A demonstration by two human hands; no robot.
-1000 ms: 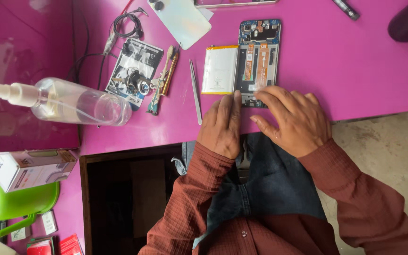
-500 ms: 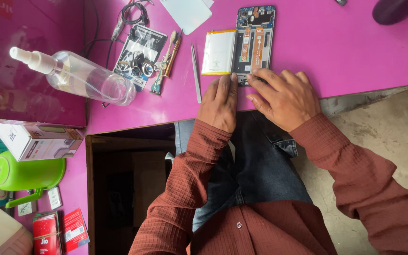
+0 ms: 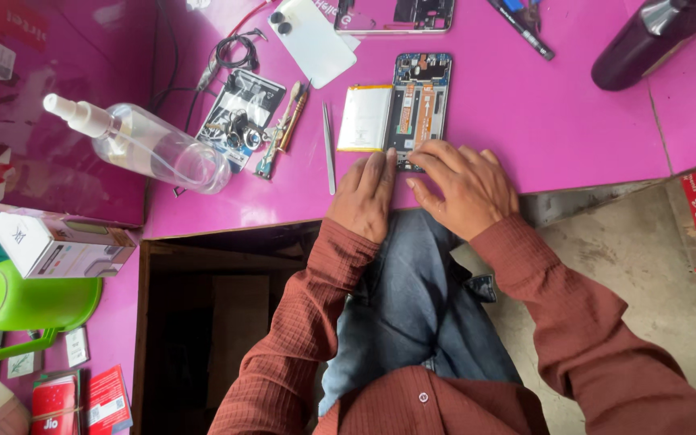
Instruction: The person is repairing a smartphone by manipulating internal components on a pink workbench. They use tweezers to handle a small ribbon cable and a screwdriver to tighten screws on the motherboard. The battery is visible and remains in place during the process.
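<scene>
An opened phone (image 3: pixel 420 101) lies face down on the pink table (image 3: pixel 525 113), its circuit boards and orange flex cables bare. A white battery (image 3: pixel 364 118) lies against its left side. My left hand (image 3: pixel 364 197) rests flat at the table's near edge, fingertips at the phone's lower left corner. My right hand (image 3: pixel 465 185) covers the phone's lower end, fingers bent onto it. Metal tweezers (image 3: pixel 329 149) lie just left of my left hand.
A clear spray bottle (image 3: pixel 151 145) lies on its side at left. A white phone back cover (image 3: pixel 316 40), a phone frame (image 3: pixel 396 16), a small parts card (image 3: pixel 239 117), a cable, a dark bottle (image 3: pixel 646 40), a green jug (image 3: pixel 30 302) and boxes surround the work.
The view has shifted, so the table sits lower in the picture. Both hands stay at the phone's lower end, with the right fingers slightly further over it.
</scene>
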